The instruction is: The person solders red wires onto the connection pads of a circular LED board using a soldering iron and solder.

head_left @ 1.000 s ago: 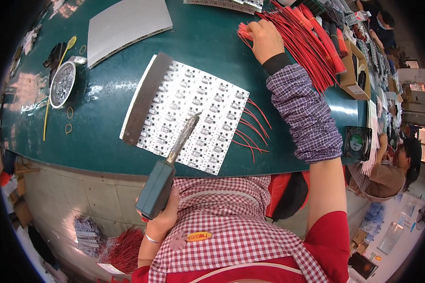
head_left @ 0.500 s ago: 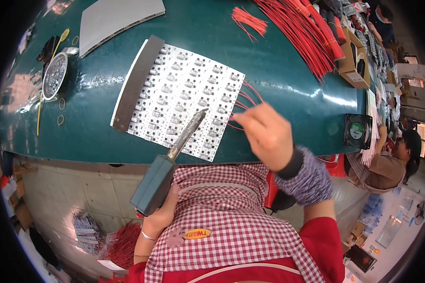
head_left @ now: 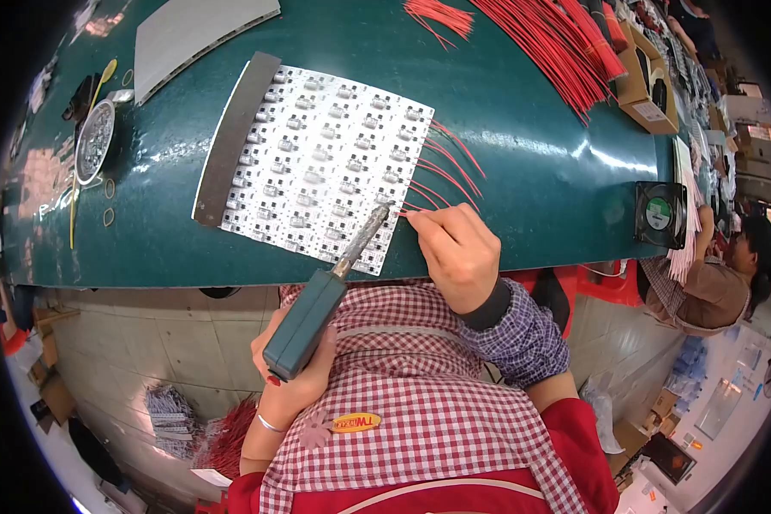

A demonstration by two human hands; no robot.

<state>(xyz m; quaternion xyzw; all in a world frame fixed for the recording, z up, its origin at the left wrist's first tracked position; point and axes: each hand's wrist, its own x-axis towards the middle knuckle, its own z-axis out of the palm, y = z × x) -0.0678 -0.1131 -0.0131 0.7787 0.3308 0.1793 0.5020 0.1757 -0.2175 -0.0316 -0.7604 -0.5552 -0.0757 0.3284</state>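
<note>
A white sheet of circuit boards (head_left: 321, 154), covered with rows of small parts, lies on the green table with a dark strip (head_left: 238, 141) along its left side. Several thin red wires (head_left: 458, 158) stick out from its right edge. My left hand (head_left: 295, 381) is wrapped round the handle of a soldering iron (head_left: 307, 321) with a dark green body. Its metal tip is at the lower right edge of the sheet, close to a wire end; contact is hard to tell. My right hand (head_left: 458, 257) pinches a red wire at that edge.
Long red wires (head_left: 540, 51) and a shorter bunch (head_left: 441, 19) lie at the back. A cardboard box (head_left: 647, 90) and a small black fan (head_left: 658, 210) stand right. At left are a bowl (head_left: 94, 141) and a grey panel (head_left: 193, 38). A person (head_left: 715, 278) sits far right.
The iron's tip has moved right across the sheet to its edge. My right hand has come in lower and closer to the edge with the wire. The whole view has shifted a little.
</note>
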